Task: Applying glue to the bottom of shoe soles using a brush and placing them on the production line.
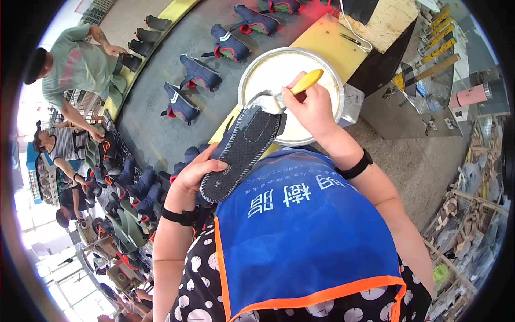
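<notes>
My left hand grips a dark shoe upper, its black sole side turned up with pale stitching around the edge. The thumb lies across the heel end. In my right hand is a brush with a yellow handle, the fingers pinched around it. Its white-coated bristles touch the toe end of the shoe upper. Beneath the brush and my right hand stands a round metal basin holding a white substance, perhaps glue.
Several navy shoe uppers with red trim sit on a grey conveyor belt beyond the basin. At the left, a co-worker in a light green shirt handles dark shoes. A metal stand with tools is at the right.
</notes>
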The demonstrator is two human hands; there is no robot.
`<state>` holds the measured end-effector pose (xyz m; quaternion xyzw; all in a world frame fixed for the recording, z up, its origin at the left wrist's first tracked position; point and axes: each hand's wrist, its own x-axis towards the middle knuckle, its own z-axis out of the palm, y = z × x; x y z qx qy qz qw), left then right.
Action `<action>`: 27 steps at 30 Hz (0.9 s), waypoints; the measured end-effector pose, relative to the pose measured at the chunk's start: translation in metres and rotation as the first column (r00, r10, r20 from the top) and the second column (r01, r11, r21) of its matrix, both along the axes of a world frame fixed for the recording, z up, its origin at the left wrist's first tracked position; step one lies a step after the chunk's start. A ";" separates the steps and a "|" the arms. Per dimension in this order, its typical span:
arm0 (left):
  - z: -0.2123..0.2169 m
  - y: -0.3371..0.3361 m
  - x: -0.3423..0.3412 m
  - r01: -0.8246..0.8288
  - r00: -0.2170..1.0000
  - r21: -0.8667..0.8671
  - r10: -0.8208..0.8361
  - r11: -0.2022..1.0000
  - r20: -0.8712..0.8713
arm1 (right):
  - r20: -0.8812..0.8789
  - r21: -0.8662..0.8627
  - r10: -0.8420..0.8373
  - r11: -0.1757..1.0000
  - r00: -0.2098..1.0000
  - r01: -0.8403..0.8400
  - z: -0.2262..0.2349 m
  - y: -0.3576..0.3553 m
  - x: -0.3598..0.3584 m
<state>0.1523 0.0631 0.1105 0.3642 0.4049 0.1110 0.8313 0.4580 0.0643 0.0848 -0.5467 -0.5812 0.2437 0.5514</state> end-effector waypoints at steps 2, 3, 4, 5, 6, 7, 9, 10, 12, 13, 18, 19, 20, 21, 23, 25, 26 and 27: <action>0.000 -0.004 -0.004 -0.049 0.997 0.047 0.052 0.998 -0.061 | 0.181 -0.105 -0.105 0.986 0.978 0.126 0.004 -0.004 0.003; -0.001 -0.004 -0.005 -0.048 0.997 0.047 0.050 0.998 -0.059 | 0.158 -0.084 -0.135 0.985 0.978 0.149 0.010 -0.006 0.002; -0.002 -0.004 -0.006 -0.048 0.998 0.061 0.051 0.997 -0.044 | 0.159 -0.084 -0.136 0.985 0.978 0.151 0.014 -0.005 -0.001; -0.003 -0.004 -0.007 -0.049 0.998 0.076 0.052 0.996 -0.029 | 0.039 0.002 -0.087 0.996 0.995 0.086 0.018 -0.004 -0.006; -0.002 -0.004 -0.006 -0.046 0.998 0.076 0.048 0.996 -0.028 | -0.076 0.096 -0.026 0.995 0.997 0.033 0.020 -0.003 -0.010; -0.001 -0.004 -0.005 -0.060 0.998 0.078 0.061 0.995 -0.014 | -0.074 0.097 -0.030 0.995 0.997 0.037 0.020 -0.003 -0.012; -0.001 -0.007 -0.005 -0.076 0.997 0.081 0.076 0.994 0.000 | -0.073 0.149 -0.047 0.987 0.996 0.058 0.016 0.001 -0.015; -0.003 -0.009 -0.005 -0.101 0.995 0.086 0.101 0.991 0.013 | -0.073 0.149 -0.045 0.987 0.996 0.055 0.014 0.003 -0.012; -0.005 -0.010 -0.006 -0.127 0.992 0.090 0.125 0.988 0.027 | 0.202 0.064 -0.180 0.983 0.963 0.171 0.013 0.005 -0.002; -0.005 -0.010 -0.007 -0.112 0.993 0.126 0.115 0.986 -0.020 | 0.259 0.025 -0.203 0.979 0.944 0.203 0.015 0.004 0.000; -0.003 -0.011 -0.001 -0.102 0.989 0.268 0.126 0.958 -0.074 | 0.104 0.114 -0.148 0.984 0.983 0.136 0.018 0.006 -0.012; -0.004 -0.012 0.000 -0.126 0.986 0.282 0.152 0.951 -0.074 | 0.145 0.090 -0.158 0.985 0.977 0.146 0.014 0.006 -0.013; -0.004 -0.012 0.002 -0.150 0.981 0.297 0.179 0.943 -0.073 | 0.145 0.091 -0.157 0.985 0.977 0.145 0.013 0.002 -0.015; -0.004 -0.013 0.003 -0.154 0.980 0.298 0.183 0.942 -0.073 | 0.121 0.074 -0.165 0.985 0.979 0.157 0.012 -0.004 -0.019; -0.004 -0.014 0.004 -0.227 0.958 0.259 0.263 0.939 -0.112 | 0.079 0.067 -0.161 0.986 0.984 0.156 0.008 -0.014 -0.025; -0.002 -0.015 0.009 -0.265 0.953 0.251 0.293 0.931 -0.081 | 0.034 0.018 -0.127 0.992 0.991 0.126 0.008 -0.026 -0.031; -0.002 -0.016 0.010 -0.300 0.946 0.241 0.320 0.923 -0.050 | -0.014 -0.030 -0.098 0.995 0.995 0.098 0.008 -0.030 -0.033; -0.004 -0.016 0.008 -0.301 0.945 0.242 0.322 0.922 -0.050 | -0.023 -0.031 -0.061 0.998 0.998 0.060 0.010 -0.033 -0.034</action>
